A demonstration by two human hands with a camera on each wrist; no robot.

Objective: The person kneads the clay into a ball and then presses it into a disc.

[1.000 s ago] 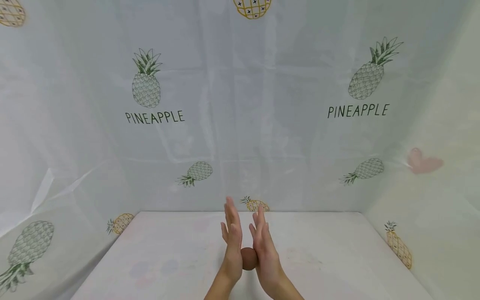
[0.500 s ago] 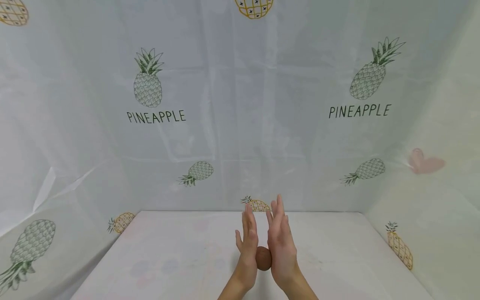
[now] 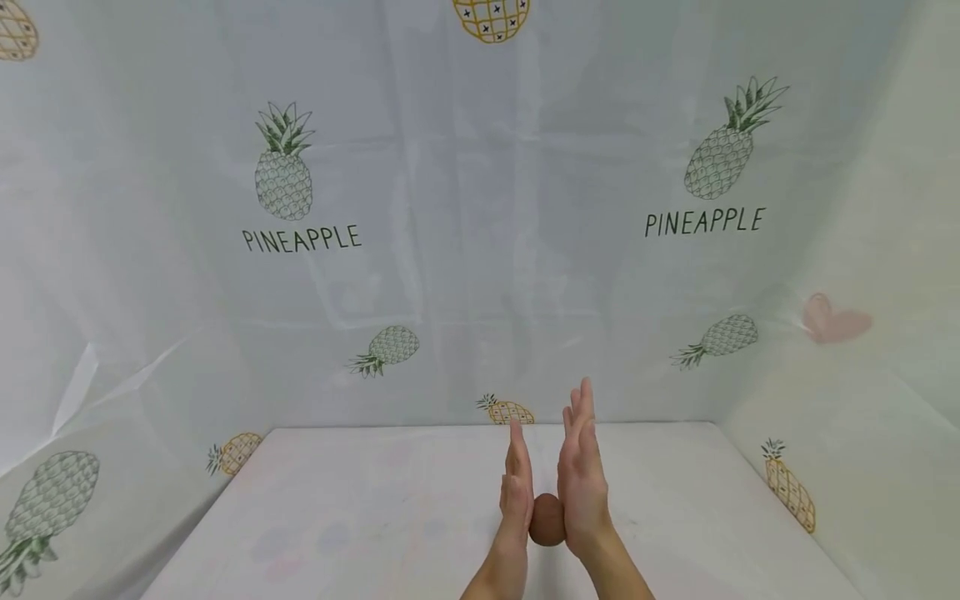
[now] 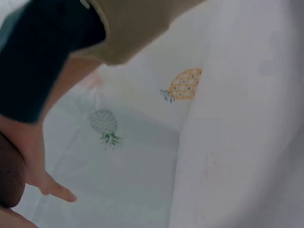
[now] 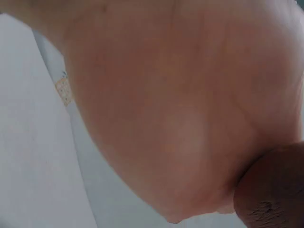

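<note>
A round brown ball (image 3: 547,520), apparently of clay or dough, sits between the two palms above the table. My left hand (image 3: 517,508) touches its left side with straight fingers pointing up and away. On the other side my right hand (image 3: 583,492) presses against it, fingers also straight and reaching a little farther forward. The left wrist view has part of the ball (image 4: 10,173) at its left edge, close to the other hand. Small wrinkles mark the ball (image 5: 270,194) in the right wrist view, where it lies against the palm.
A white table (image 3: 360,517) with faint pink and blue stains spreads beneath the hands. Pale sheeting (image 3: 480,275) printed with pineapples and lettering rises behind it and on both sides. A pink heart print (image 3: 836,319) shows on the right side.
Both hands and the ball have shifted to the right. The right hand has slid forward relative to the left, which now sits farther back. The ball stays between the palms.
</note>
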